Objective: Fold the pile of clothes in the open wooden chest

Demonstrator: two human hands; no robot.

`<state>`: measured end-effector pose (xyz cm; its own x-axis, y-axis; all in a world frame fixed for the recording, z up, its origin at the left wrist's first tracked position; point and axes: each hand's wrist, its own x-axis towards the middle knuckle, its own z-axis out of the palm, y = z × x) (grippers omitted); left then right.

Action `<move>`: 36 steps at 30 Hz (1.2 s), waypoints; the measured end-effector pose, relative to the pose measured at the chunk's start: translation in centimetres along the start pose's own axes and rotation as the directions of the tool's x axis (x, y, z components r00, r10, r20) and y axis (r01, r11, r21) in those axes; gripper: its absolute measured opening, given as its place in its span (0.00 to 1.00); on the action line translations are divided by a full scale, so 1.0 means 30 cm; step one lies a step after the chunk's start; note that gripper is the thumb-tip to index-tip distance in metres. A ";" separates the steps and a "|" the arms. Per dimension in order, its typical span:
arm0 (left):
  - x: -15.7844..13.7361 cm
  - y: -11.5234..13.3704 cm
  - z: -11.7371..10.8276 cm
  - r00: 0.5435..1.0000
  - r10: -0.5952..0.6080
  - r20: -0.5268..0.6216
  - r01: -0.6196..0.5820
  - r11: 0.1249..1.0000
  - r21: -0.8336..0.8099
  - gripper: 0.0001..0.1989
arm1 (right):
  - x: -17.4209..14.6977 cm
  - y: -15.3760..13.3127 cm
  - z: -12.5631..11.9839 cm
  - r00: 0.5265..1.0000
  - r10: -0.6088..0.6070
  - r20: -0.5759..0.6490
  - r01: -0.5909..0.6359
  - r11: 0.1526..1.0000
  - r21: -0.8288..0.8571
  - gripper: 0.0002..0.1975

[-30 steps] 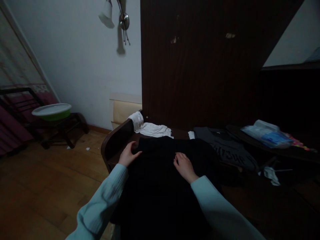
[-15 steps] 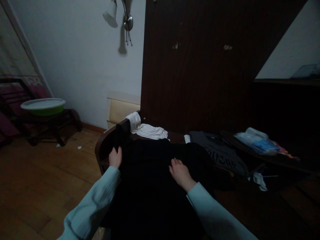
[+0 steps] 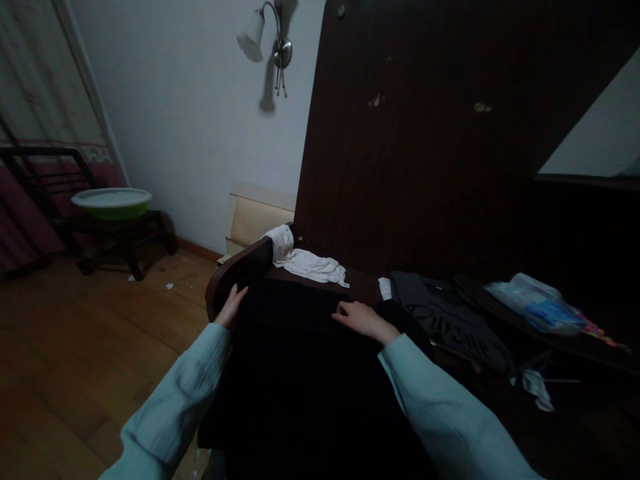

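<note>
A large black garment (image 3: 300, 373) lies spread in front of me on dark wooden furniture; its folds barely show in the low light. My left hand (image 3: 231, 308) is at its far left corner, thumb and finger on the edge of the cloth, the other fingers mostly hidden. At the garment's upper right, my right hand (image 3: 361, 319) has its fingers curled in a pinch on the fabric. Just beyond, a crumpled white cloth (image 3: 313, 265) is draped over the furniture's curved arm. A dark grey shirt with black lettering (image 3: 450, 320) lies right of my right hand.
A curved wooden armrest (image 3: 216, 287) borders the left side. A tall dark panel (image 3: 425, 167) stands behind. To the right is a clear-and-blue plastic package (image 3: 535, 303). A green basin (image 3: 117, 210) sits on a chair at far left, below a wall lamp (image 3: 253, 37).
The black cloth bunched above my left hand has come down and lies flatter. My right hand has moved up to the garment's far edge and curled its fingers. The view has turned slightly left.
</note>
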<state>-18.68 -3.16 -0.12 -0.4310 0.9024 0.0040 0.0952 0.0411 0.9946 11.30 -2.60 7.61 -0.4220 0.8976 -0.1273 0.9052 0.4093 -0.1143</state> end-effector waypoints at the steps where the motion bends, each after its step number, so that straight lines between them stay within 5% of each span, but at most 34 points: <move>1: 0.000 0.005 -0.002 0.999 -0.027 0.026 0.027 0.999 -0.036 0.21 | 0.047 -0.020 -0.006 1.000 -0.015 0.019 0.013 0.995 0.098 0.12; 5: -0.013 0.041 0.013 0.988 -0.108 0.114 0.119 0.989 -0.090 0.27 | 0.198 -0.130 0.049 0.997 -0.078 -0.010 0.078 0.957 0.278 0.16; 12: -0.012 0.076 0.052 0.961 -0.155 0.227 0.176 0.982 -0.074 0.25 | 0.255 -0.260 0.194 0.975 0.098 -0.197 -0.091 0.995 0.042 0.20; 27: 0.071 0.075 0.108 0.998 -0.052 0.017 0.055 0.973 -0.224 0.29 | 0.279 -0.058 0.188 0.926 0.235 -0.294 -0.226 0.972 0.064 0.17; 33: 0.090 0.040 0.111 0.987 0.006 0.159 0.021 0.986 -0.168 0.34 | 0.277 -0.055 0.193 0.920 0.220 -0.326 -0.199 0.975 0.095 0.15; 36: 0.105 0.042 0.120 0.988 0.101 0.116 -0.090 0.992 -0.093 0.35 | 0.283 -0.056 0.198 0.912 0.229 -0.341 -0.208 0.973 0.096 0.15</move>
<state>-16.68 1.29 0.76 -0.3125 0.9454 0.0922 0.0499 -0.0806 0.9955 5.89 3.36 0.86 -0.1604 0.9678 0.1942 0.9642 0.1958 -0.1790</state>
